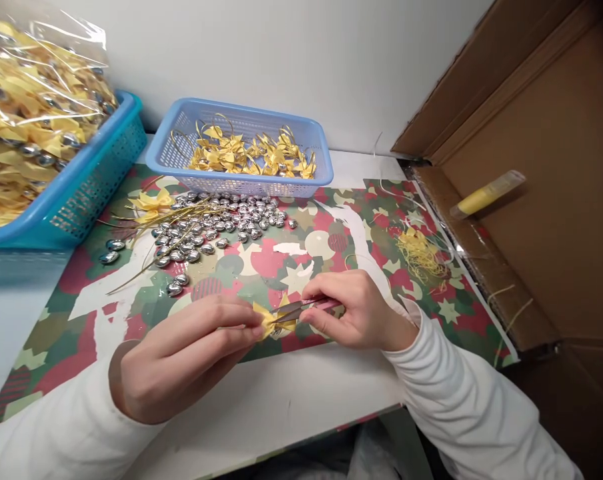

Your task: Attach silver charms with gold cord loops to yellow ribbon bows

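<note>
Low over the table's front edge, my left hand [196, 350] pinches a small yellow ribbon bow [265, 323] between thumb and fingertips. My right hand [351, 310] is closed around a pair of small pointed snips [294, 311] with dark metal blades and a reddish handle. The blade tips touch or lie right over the middle of the bow. A bit of shiny silver shows under the bow, partly hidden. Beyond my left hand lie loose silver bells [206, 233], with gold wire ties [181, 217] and another yellow bow [152, 203] among them.
A blue basket [238, 179] of yellow bows on gold ties stands at the back. At left, a turquoise basket [98, 193] holds a clear bag [41, 100] of bows with bells. Yellow thread scraps [418, 253] lie right, near a cardboard wall [531, 167] bearing a yellow tube [486, 193].
</note>
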Tool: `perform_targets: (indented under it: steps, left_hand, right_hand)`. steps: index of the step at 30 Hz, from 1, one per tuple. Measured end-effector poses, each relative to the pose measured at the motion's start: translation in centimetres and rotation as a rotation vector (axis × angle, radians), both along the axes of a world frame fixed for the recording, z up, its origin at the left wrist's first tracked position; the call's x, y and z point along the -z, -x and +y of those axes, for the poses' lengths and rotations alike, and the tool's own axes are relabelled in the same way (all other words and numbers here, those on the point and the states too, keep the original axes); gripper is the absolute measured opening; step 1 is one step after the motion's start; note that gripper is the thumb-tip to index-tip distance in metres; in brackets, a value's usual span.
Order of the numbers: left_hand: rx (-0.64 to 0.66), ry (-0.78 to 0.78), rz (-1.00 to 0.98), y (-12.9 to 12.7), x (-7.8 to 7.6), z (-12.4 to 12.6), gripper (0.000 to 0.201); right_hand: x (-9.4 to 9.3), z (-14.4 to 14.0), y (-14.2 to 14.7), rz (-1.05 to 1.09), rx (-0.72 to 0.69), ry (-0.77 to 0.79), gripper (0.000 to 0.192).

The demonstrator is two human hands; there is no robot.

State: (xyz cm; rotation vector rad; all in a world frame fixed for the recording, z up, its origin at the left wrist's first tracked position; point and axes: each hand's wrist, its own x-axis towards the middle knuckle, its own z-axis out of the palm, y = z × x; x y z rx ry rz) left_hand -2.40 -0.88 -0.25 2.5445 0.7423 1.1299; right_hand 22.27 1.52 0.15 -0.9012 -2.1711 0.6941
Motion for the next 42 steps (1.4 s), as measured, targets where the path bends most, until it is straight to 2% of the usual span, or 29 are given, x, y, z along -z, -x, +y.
perform_targets:
  steps: [7, 13, 20, 25, 42]
  left_hand:
    - [-0.035, -0.03, 0.004, 0.08, -0.11, -0.17, 0.017]
    - [-0.08, -0.002, -0.021, -0.04, -0.2, -0.29, 0.017]
    - [-0.074, 0.023, -0.023, 0.31, 0.2, -0.5, 0.021]
    - [-0.099, 0.023, -0.026, 0.32, 0.3, -0.66, 0.022]
    - [-0.053, 0.036, -0.005, 0.4, 0.0, -0.54, 0.024]
  right_hand:
    - [0.33, -0.04, 0.19, 0.087, -0.025, 0.075, 0.025]
    - [0.49, -0.18, 0.58, 0.123, -0.03, 0.106, 0.029]
    - [0.67, -0.23, 0.68, 0.136, -0.037, 0.13, 0.032]
    - [0.5, -0.21, 0.65, 0.151, -0.053, 0.148, 0.03]
    - [0.52, -0.31, 0.85, 0.203, -0.038, 0.181, 0.027]
